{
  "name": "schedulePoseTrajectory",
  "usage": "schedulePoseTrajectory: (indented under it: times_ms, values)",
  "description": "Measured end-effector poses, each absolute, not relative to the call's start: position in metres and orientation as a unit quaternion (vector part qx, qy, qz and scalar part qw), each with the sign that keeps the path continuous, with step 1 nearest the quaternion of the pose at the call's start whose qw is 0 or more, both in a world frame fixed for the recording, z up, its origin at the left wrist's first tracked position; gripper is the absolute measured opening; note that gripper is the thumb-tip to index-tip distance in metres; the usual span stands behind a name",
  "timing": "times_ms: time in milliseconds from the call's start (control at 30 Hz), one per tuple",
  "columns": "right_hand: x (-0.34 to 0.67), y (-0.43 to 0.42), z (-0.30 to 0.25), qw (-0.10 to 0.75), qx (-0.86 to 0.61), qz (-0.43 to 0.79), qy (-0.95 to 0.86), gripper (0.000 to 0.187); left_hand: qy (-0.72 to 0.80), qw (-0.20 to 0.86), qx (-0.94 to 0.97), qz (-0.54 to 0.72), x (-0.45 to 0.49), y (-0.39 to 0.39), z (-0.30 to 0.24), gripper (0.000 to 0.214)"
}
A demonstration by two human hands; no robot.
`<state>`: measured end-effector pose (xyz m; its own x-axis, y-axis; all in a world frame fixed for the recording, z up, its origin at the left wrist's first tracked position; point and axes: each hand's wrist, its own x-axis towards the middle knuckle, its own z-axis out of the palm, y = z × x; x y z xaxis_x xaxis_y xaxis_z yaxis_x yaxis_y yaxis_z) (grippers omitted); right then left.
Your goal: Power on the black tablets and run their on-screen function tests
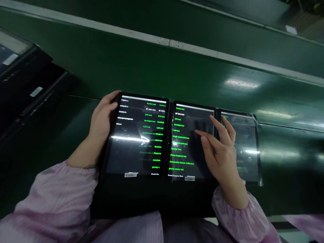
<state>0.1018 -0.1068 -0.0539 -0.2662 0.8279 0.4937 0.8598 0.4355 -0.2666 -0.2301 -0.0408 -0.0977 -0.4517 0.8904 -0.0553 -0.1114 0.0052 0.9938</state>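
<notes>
black-framed middle tablet [189, 150] lies between the left tablet [134, 152] and right tablet [246, 145]; working its test list [178, 156] seems the step, the next touch wanting a light fingertip; right hand [224, 152], loosely open and empty, points over it, contact unclear; left hand [102, 116] clasps the left tablet's side, green bench [286, 168] beneath

A green bench [141, 67] spreads beneath, a pale strip [141, 35] slanting across it down to the right; white glare [241, 83] shines on the right side.

Glossy tablet screens [126, 152], gathered cloth sleeves [58, 199].
</notes>
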Motion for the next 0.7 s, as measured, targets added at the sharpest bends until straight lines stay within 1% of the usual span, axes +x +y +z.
schedulePoseTrajectory:
  times_ms: [100,233,333,467,567,633,700]
  values:
    - [0.099,-0.105,-0.059,0.285,-0.532,-0.04,-0.796,0.037,0.563,0.407,0.329,0.64,-0.23,-0.048,-0.1,0.047]
    - [0.101,-0.102,-0.06,0.284,-0.525,-0.041,-0.801,0.037,0.525,0.425,0.348,0.651,-0.233,-0.05,-0.105,0.054]
    - [0.109,-0.105,-0.053,0.314,-0.535,-0.04,-0.783,0.036,0.516,0.435,0.375,0.636,-0.238,-0.047,-0.108,0.062]
    - [0.13,-0.113,-0.043,0.369,-0.592,-0.056,-0.714,0.035,0.556,0.424,0.368,0.613,-0.238,-0.048,-0.105,0.07]
    - [0.152,-0.115,-0.043,0.399,-0.627,-0.104,-0.661,0.04,0.568,0.412,0.366,0.611,-0.232,-0.052,-0.1,0.06]
    - [0.166,-0.115,-0.047,0.371,-0.65,-0.12,-0.652,0.045,0.563,0.4,0.38,0.615,-0.228,-0.054,-0.096,0.049]
    - [0.177,-0.115,-0.051,0.33,-0.665,-0.122,-0.659,0.045,0.574,0.373,0.397,0.611,-0.224,-0.056,-0.094,0.037]
